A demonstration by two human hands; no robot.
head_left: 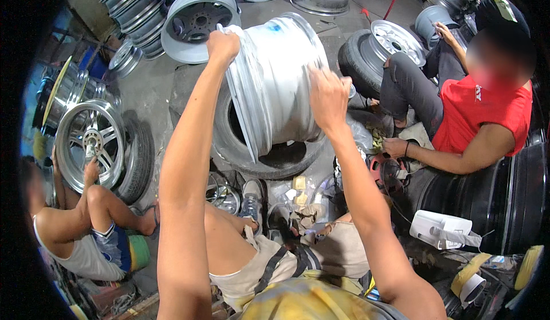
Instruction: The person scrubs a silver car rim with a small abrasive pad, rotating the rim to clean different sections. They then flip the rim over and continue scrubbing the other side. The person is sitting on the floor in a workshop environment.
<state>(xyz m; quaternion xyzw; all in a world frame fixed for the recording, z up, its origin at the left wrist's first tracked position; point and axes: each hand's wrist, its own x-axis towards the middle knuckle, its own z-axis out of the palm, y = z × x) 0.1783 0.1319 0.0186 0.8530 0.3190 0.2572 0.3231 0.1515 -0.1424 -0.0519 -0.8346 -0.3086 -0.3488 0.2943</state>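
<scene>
Right now both hands are up on a big silver-painted metal wheel rim [275,85], which stands tilted on its edge on top of a black rubber tyre [269,159] lying flat on the concrete floor [143,91]. The left hand [222,44] has its fingers curled tight over the rim's upper left lip, gripping it. The right hand [327,97] presses on the barrel of the rim, fingers bent down against the metal; whether they hook an edge, I cannot tell.

Risk, as I judge it: the rim balances on a narrow lip, so if the left grip slackens it could roll off the tyre toward the person's knees just below it, or slide right toward the seated person in a red shirt [487,114], who is close beside the tyre. The thin flange could also bite the fingers.

Containers: the tyre's hollow, just under the rim, looks dark and I can't make out anything in it. A white plastic jug-shaped canister [438,228] lies on its side well right of the tyre; its contents are hidden.

Left of the tyre, another seated person in a grey vest [80,251] works at a polished spoked alloy wheel [91,142]. Beyond the rim stands a stack of bare grey rims [137,10].
</scene>
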